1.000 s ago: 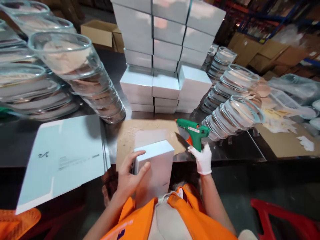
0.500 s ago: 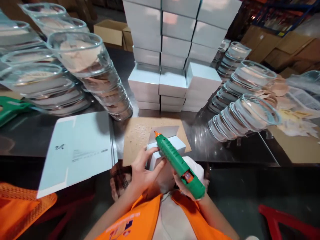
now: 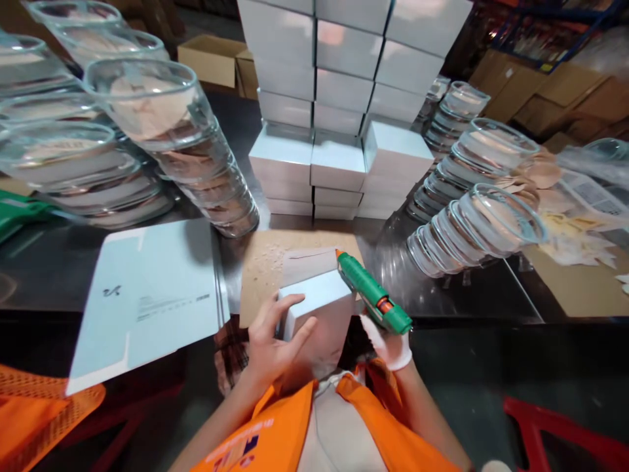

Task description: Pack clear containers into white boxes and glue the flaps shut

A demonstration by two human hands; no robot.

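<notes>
Item: white carton (image 3: 319, 314) — a small box held upright at the near edge of the steel table (image 3: 472, 298), over a brown cardboard mat (image 3: 263, 265), with its open flap (image 3: 309, 263) lying back on the mat.

Left hand (image 3: 270, 344): bare, wrapped around the carton's left face, thumb on the top edge, fingers spread along the side — grasping and bracing the box against the body. Forearm comes up from the lower left, wrist bent inward.

Right hand (image 3: 390, 344): white-gloved, clenched on the grip of a green glue gun (image 3: 373, 298). The gun is tilted, its orange nozzle pointing up and away, just beside the carton's upper right corner, near the flap hinge. Whether the nozzle touches the card cannot be told.

Handling note, as a judgement: the gluing goes best with the nozzle laid close along the flap edge, the bead thin and unbroken, the left hand keeping the carton from rocking; fingers should stay off the glued strip, since hot glue on a bare hand would burn.

Surroundings: flat unfolded carton blanks (image 3: 147, 298) to the left; stacked white boxes (image 3: 339, 98) behind the mat; leaning rows of nested glass bowls (image 3: 472, 226) on both sides; an orange vest (image 3: 275, 439) at the bottom.
</notes>
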